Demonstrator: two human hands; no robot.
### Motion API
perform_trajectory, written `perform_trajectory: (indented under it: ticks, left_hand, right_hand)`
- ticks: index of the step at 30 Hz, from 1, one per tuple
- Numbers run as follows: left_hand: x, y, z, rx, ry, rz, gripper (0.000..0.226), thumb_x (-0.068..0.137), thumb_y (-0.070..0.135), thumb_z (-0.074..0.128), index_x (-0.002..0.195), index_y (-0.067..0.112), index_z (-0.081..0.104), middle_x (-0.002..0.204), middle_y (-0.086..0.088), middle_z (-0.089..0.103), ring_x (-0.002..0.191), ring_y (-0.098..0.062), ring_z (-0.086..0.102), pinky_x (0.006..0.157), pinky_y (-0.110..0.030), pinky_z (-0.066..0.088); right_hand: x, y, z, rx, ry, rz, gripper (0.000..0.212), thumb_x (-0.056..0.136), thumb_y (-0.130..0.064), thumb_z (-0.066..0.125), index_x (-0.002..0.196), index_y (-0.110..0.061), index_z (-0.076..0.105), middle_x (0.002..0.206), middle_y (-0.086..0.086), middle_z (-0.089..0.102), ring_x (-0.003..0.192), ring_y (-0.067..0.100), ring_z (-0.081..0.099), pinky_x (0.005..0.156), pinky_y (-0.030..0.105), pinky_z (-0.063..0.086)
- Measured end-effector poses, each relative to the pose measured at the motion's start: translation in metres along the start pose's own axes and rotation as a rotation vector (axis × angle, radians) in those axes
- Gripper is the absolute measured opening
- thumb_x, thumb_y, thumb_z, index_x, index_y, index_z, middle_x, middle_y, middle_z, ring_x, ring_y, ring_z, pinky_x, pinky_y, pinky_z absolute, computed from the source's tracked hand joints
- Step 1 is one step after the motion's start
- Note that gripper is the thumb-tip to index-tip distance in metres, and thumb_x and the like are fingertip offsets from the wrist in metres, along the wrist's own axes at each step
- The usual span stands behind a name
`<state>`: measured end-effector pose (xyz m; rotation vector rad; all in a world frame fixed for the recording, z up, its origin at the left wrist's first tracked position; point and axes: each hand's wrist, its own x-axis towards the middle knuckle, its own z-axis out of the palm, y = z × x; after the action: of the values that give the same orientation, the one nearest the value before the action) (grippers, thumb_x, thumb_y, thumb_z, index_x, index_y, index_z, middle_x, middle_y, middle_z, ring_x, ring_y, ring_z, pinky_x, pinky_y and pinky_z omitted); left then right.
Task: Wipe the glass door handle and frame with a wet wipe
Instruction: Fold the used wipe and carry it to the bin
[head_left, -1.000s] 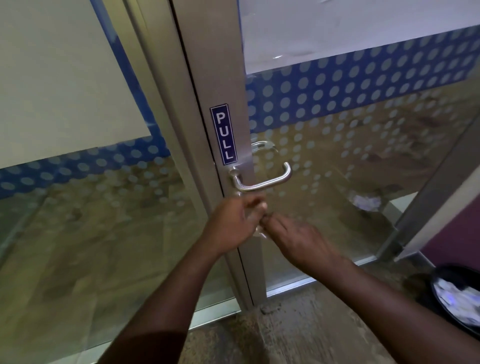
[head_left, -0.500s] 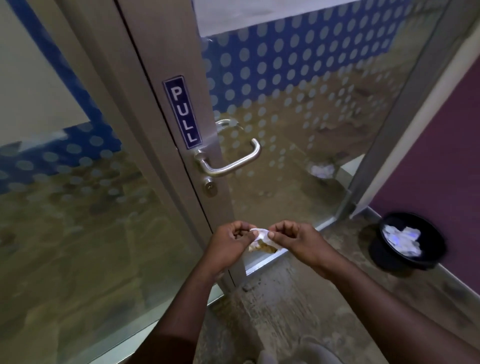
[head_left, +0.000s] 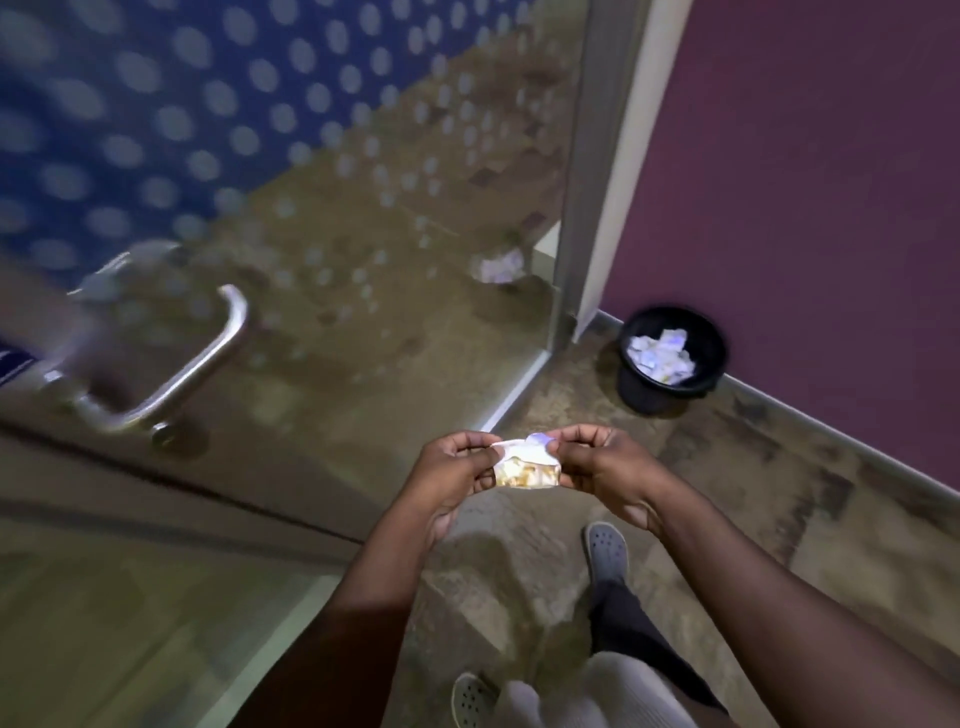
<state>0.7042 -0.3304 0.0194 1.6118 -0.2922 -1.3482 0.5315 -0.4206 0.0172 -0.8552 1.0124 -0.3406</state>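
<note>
A small white wet wipe (head_left: 527, 465), stained yellowish brown, is stretched between my two hands in front of me. My left hand (head_left: 452, 475) pinches its left edge and my right hand (head_left: 605, 467) pinches its right edge. The metal lever door handle (head_left: 202, 358) sits blurred at the left, well away from both hands, with a round keyhole (head_left: 165, 434) below it. The metal door frame (head_left: 130, 467) runs across the lower left. The glass door (head_left: 363, 182) carries a blue band with white dots.
A black bin (head_left: 670, 358) with crumpled white wipes stands on the floor by the purple wall (head_left: 805, 182) at the right. A vertical metal frame post (head_left: 587, 182) edges the glass. My feet in grey clogs (head_left: 605, 551) are on the mottled floor below.
My hands came off the frame under the handle and drew back, holding the wipe between them. The view swung right and down, so the handle slid to the left and the bin came closer.
</note>
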Motion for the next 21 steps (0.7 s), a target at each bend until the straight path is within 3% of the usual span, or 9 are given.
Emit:
perform_trajectory:
  ticks: [3,8,13,15,17,20,21]
  left_hand:
    - [0.049,0.006,0.056,0.062,0.046,0.025,0.009,0.089,-0.006,0.066,0.088,0.003,0.065,0.071,-0.011,0.067,0.046,-0.007,0.057,0.046,-0.016,0.048]
    - [0.142,0.015,0.153,0.219,-0.005,0.033,0.011,0.084,-0.001,0.074,0.087,0.007,0.067,0.073,-0.008,0.071,0.060,-0.014,0.067,0.054,-0.021,0.055]
    - [0.249,0.012,0.244,0.468,-0.065,0.083,0.015,0.086,-0.002,0.071,0.093,0.011,0.071,0.090,-0.020,0.070,0.082,-0.026,0.064,0.086,-0.044,0.055]
    - [0.294,0.006,0.274,0.483,-0.086,0.085,0.015,0.084,-0.006,0.071,0.094,0.005,0.070,0.089,-0.022,0.067,0.085,-0.032,0.063,0.091,-0.054,0.052]
    - [0.339,-0.002,0.303,0.530,-0.099,0.098,0.016,0.079,0.003,0.075,0.094,0.000,0.071,0.093,-0.025,0.070,0.089,-0.040,0.067,0.091,-0.055,0.052]
    - [0.399,-0.018,0.340,0.564,-0.126,0.053,0.004,0.082,0.012,0.069,0.085,0.014,0.071,0.094,-0.014,0.073,0.096,-0.034,0.069,0.092,-0.047,0.056]
    - [0.417,-0.024,0.350,0.566,-0.102,0.037,0.012,0.086,0.010,0.067,0.082,0.021,0.069,0.096,-0.011,0.074,0.097,-0.031,0.069,0.092,-0.046,0.056]
  right_hand:
    - [0.033,-0.014,-0.051,0.042,0.121,-0.005,0.006,0.086,-0.003,0.068,0.087,-0.008,0.071,0.075,0.005,0.073,0.059,0.008,0.064,0.052,0.017,0.053]
    - [0.105,-0.035,-0.147,0.115,0.326,-0.024,0.006,0.085,0.003,0.067,0.088,-0.002,0.068,0.067,0.004,0.072,0.053,0.008,0.063,0.047,0.018,0.050]
    - [0.189,-0.040,-0.242,0.066,0.552,-0.056,0.007,0.084,0.003,0.068,0.090,0.000,0.070,0.061,0.002,0.066,0.045,0.004,0.051,0.049,0.018,0.044]
    - [0.221,-0.040,-0.276,0.066,0.591,-0.070,0.007,0.084,0.000,0.069,0.085,-0.007,0.070,0.063,0.000,0.068,0.049,0.006,0.054,0.052,0.020,0.046]
    - [0.255,-0.036,-0.310,0.049,0.622,-0.077,0.011,0.087,-0.002,0.066,0.086,-0.013,0.069,0.071,0.001,0.068,0.060,0.012,0.058,0.061,0.029,0.051]
    - [0.304,-0.029,-0.356,-0.032,0.682,-0.059,0.010,0.088,-0.007,0.067,0.096,-0.013,0.067,0.084,0.003,0.067,0.077,0.020,0.064,0.075,0.041,0.058]
    - [0.318,-0.027,-0.368,-0.056,0.702,-0.076,0.009,0.087,-0.008,0.068,0.094,-0.012,0.065,0.081,0.003,0.065,0.077,0.022,0.063,0.075,0.043,0.057]
